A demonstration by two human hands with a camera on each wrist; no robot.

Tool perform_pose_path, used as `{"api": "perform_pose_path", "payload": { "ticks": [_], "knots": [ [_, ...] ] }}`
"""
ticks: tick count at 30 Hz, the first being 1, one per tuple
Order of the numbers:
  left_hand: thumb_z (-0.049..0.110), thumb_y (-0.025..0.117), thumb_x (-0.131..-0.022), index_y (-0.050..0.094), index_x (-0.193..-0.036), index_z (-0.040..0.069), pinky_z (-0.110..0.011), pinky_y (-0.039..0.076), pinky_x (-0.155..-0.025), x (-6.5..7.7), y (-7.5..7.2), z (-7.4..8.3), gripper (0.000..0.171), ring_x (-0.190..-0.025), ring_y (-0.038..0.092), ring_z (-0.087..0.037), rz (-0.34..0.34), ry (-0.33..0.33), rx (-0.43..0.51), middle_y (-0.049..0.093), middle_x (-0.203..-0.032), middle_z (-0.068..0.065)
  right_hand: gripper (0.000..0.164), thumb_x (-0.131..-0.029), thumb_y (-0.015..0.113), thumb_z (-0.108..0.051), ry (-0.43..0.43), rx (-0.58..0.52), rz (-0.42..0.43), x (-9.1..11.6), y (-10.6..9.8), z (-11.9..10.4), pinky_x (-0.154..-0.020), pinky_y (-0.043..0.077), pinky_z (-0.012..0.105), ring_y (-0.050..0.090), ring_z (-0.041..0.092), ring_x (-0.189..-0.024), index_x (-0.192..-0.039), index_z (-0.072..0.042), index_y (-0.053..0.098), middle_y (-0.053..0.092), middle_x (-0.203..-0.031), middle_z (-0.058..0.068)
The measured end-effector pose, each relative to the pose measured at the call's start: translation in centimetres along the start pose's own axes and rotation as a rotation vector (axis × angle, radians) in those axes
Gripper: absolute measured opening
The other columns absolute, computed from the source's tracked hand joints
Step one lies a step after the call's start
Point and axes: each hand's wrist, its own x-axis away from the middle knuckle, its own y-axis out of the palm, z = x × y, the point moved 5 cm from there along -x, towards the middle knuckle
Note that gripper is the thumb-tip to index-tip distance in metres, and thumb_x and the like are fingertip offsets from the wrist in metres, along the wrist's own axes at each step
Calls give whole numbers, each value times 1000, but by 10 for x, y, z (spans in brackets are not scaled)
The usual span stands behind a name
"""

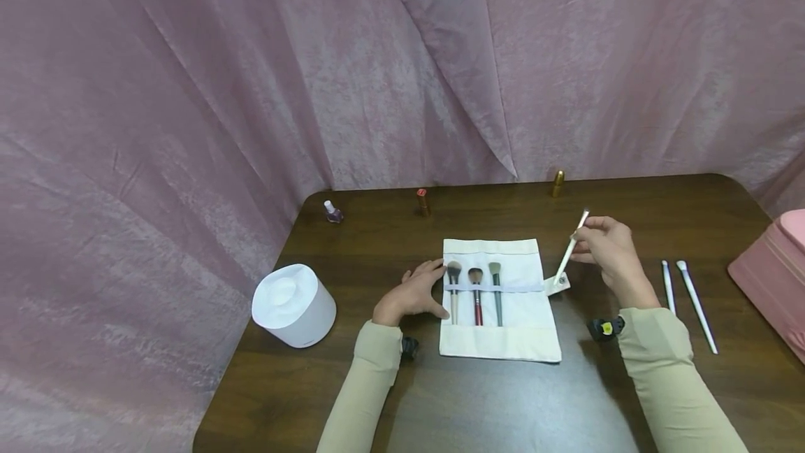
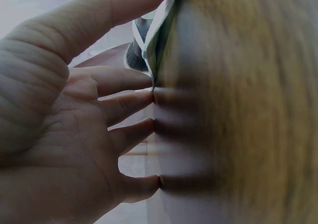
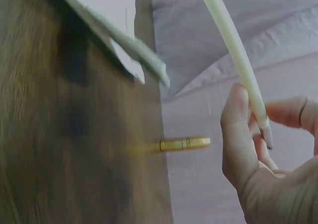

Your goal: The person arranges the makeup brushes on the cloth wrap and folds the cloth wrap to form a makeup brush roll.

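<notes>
A white cloth brush roll [image 1: 499,344] lies unfolded on the table with three makeup brushes, a white-handled one [image 1: 455,299], a red-handled one [image 1: 477,303] and a grey-green one [image 1: 498,303], tucked under its band. My left hand [image 1: 411,293] rests at the roll's left edge. In the left wrist view its thumb [image 2: 114,8] lies against the cloth edge, and the spread fingertips touch the table. Right of the roll, my right hand [image 1: 608,249] pinches a slim pale makeup brush [image 3: 231,40] near its small dark tip. Its handle end slants down over the roll's snap tab [image 1: 558,285].
Two white-handled brushes [image 1: 698,306] lie to the right, before a pink case [image 1: 770,278]. A white round container [image 1: 295,307] stands at the left. Along the back are a nail polish bottle [image 1: 333,213], a red-topped lipstick [image 1: 423,203] and a gold tube [image 1: 557,184].
</notes>
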Motion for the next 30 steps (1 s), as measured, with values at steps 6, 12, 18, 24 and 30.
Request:
{"api": "perform_pose_path", "payload": {
  "ticks": [6, 12, 18, 24, 30],
  "knots": [
    [24, 88, -80, 37, -156, 5, -59, 12, -119, 1, 1, 0, 93, -153, 16, -27, 3, -4, 9, 25, -166, -7, 21, -98, 51, 0, -49, -45, 72, 0, 16, -5, -66, 59, 26, 64, 8, -67, -118, 5, 44, 64, -79, -5],
    [25, 87, -81, 37, -157, 7, -58, 11, -120, 0, 0, -1, 93, -153, 16, -26, 4, -8, 17, 24, -166, -5, 34, -102, 50, -2, -45, -13, 104, -3, 37, -5, -71, 59, 25, 63, 9, -74, -132, 10, 39, 63, -90, 0],
    [25, 87, -81, 38, -157, 7, -58, 12, -119, -2, 0, 0, 93, -153, 16, -26, 7, -8, 7, 24, -166, -6, 35, -104, 48, -7, -25, 36, 90, -7, 51, 1, -80, 58, 29, 62, 15, -84, -136, 6, 39, 60, -105, 11],
    [25, 88, -80, 38, -156, 6, -58, 13, -119, -3, 1, 0, 93, -153, 16, -27, 3, -7, 1, 25, -166, -7, 37, -104, 46, -4, -42, 30, 51, -10, 62, 8, -80, 58, 29, 61, 17, -86, -137, 10, 38, 59, -111, 20],
    [24, 88, -80, 38, -156, 5, -59, 13, -119, -1, 0, 0, 93, -153, 16, -28, 8, -4, 4, 25, -166, -7, 40, -105, 46, -5, -2, 54, -26, -15, 73, 18, -80, 58, 27, 62, 18, -90, -141, 10, 36, 54, -126, 30]
  ]
}}
